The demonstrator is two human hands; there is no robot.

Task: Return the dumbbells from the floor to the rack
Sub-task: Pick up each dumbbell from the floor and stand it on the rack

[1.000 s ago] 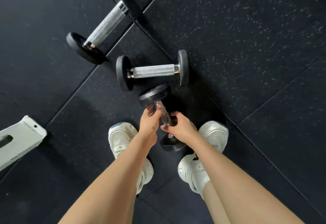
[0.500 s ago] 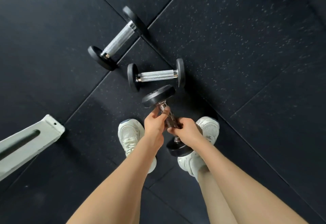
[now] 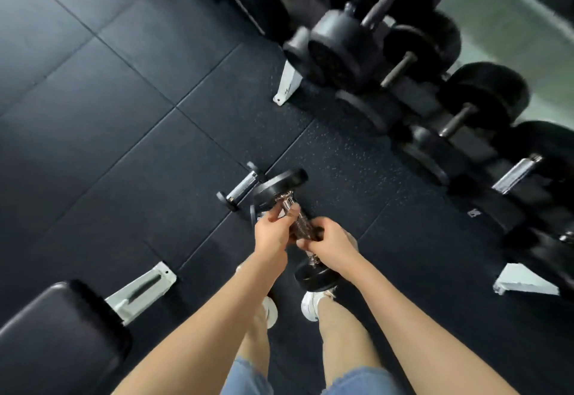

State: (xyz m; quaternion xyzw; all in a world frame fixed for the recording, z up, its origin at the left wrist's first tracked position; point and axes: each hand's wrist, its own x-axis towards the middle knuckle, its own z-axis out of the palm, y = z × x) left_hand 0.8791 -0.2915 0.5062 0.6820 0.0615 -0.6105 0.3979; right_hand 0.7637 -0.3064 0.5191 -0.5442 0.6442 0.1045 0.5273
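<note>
Okay, left hand (image 3: 273, 234) and right hand (image 3: 330, 243) both grip the black round-headed dumbbell (image 3: 300, 223) by its knurled steel handle, held above my white shoes (image 3: 310, 309). Long axis points away from me; blurred white-framed rack (image 3: 287, 82) lies ahead-right, probably nearer my right hand.

I read the held dumbbell (image 3: 298, 222) as bright metal at the handle, knurled, rough and glossy. Its heads are matt black and look rubbery. Floor (image 3: 124, 115): dark rubber tiles, matt, grainy, with a fine pale speckle. Second dumbbell (image 3: 240, 186): shiny metal handle, matt black ends. Rack (image 3: 287, 82) feet: white painted metal. Bench pad (image 3: 59, 329): black, smooth, slight sheen, vinyl-like to me. Shorts (image 3: 248, 376): blue denim, frayed hem. Shoes (image 3: 310, 306): white, texture too blurred to tell.
</note>
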